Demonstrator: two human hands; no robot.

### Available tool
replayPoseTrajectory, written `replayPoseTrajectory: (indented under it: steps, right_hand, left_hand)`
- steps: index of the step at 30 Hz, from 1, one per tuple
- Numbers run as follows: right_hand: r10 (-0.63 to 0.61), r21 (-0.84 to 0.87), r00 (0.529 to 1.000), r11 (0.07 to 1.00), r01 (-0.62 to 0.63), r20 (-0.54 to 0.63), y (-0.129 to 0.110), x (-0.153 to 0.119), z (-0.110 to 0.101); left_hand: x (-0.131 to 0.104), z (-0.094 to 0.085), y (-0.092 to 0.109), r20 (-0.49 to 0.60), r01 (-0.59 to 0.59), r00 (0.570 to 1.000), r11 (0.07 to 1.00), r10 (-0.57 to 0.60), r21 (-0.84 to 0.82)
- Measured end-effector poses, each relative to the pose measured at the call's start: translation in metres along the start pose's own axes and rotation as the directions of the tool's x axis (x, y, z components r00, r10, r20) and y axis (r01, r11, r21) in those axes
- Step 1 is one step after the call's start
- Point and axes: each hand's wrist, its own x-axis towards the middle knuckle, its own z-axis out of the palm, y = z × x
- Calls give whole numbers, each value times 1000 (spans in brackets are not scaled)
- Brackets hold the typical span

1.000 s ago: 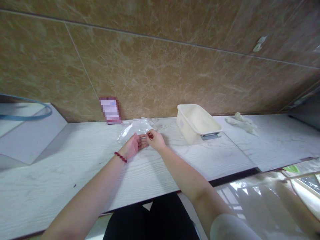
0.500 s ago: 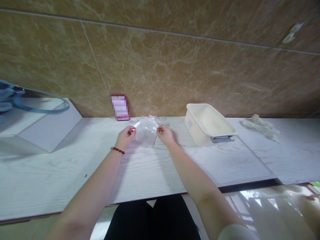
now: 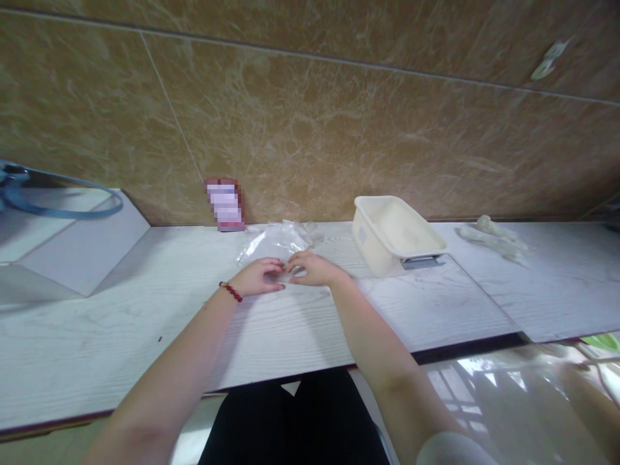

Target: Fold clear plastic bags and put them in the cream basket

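Clear plastic bag (image 3: 271, 241) flat on a white wood-grain tabletop (image 3: 271, 349)

At the bottom centre of the frame is a lap in dark trousers (image 3: 285, 426), with a shiny floor (image 3: 513, 407) at the lower right. Past the tabletop's near edge, the left hand (image 3: 259, 276), a red beaded bracelet (image 3: 231, 292) on its wrist, curves inward, thumb and fingers apart. The right hand (image 3: 312, 268) faces it, its thumb also parted from its fingers. Their fingertips nearly meet at the bag's near edge; whether they touch the film cannot be told. The bag lies just left of centre, crinkled and glossy.

Right of centre stands a cream plastic bin (image 3: 378, 252) with a grey handle (image 3: 423, 262); farther right lies a crumpled, whitish piece of thin material (image 3: 494, 237). At the left edge is a white box (image 3: 87, 252) with a blue strap (image 3: 62, 212) looped over it. Behind the bag, to its left, a red-edged phone (image 3: 225, 205), its screen pixelated, leans on the brown marbled wall (image 3: 310, 129). A small pale fitting (image 3: 549, 61) sits on the wall at the upper right.
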Motion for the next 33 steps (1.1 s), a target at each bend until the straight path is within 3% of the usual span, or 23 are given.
replayPoseTrajectory:
  steps: [10, 17, 21, 26, 33]
  right_hand:
    - [8, 7, 1000, 1000, -8, 17, 6, 2, 6]
    - [-8, 5, 998, 1000, 8, -65, 6, 8, 13]
    - [33, 10, 988, 999, -32, -148, 8, 13, 15]
    - [153, 58, 947, 988, -142, -283, 9, 14, 15]
    - [214, 57, 896, 976, -209, -388, 12, 13, 15]
  left_hand:
    - [5, 6, 4, 30, 92, 996, 984, -89, -150]
    - [5, 6, 9, 29, 50, 998, 999, -49, -7]
    - [5, 7, 5, -57, 91, 994, 996, -92, -12]
    - [5, 4, -5, -220, 183, 956, 980, -195, -74]
    - [4, -2, -7, -258, 190, 950, 981, -175, 35]
